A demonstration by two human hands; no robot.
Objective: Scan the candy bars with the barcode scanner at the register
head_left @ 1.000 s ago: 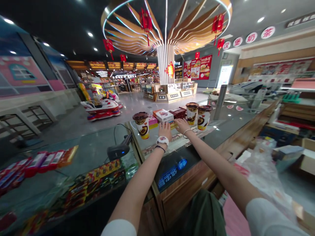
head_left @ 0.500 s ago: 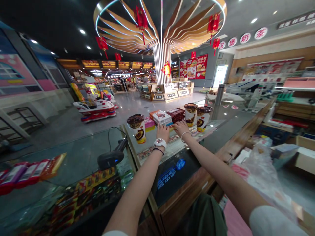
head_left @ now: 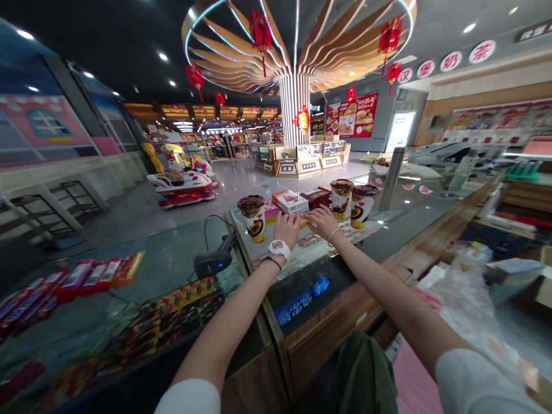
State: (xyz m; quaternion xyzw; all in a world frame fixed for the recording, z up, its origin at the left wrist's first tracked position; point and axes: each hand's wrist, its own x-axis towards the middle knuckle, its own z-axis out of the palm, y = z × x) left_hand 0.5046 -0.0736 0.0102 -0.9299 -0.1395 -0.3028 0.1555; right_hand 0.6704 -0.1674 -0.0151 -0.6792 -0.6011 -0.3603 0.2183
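Observation:
My left hand (head_left: 287, 227), with a white watch on the wrist, is at the near side of a white and orange box (head_left: 292, 202). Its fingers are bent over the left end of a thin yellow-orange pack (head_left: 303, 221) lying low on the glass counter. My right hand (head_left: 321, 221), wearing a pale bangle, curls over the right end of the same pack. Part of a pink and yellow box (head_left: 271, 214) shows left of my left hand. Dark red packs (head_left: 317, 198) are stacked behind my right hand. My fingertips are partly hidden.
One lidded cup (head_left: 252, 219) stands left of my hands; two more cups (head_left: 341, 199) (head_left: 362, 208) stand right. A corded black scanner (head_left: 214, 260) rests on the left counter, beyond a row of snack packs (head_left: 97, 277). A grey post (head_left: 393, 175) rises at right.
The view has turned left, so the counter and its goods sit farther right in the picture. Both hands stay low by the boxes, their fingers only slightly shifted.

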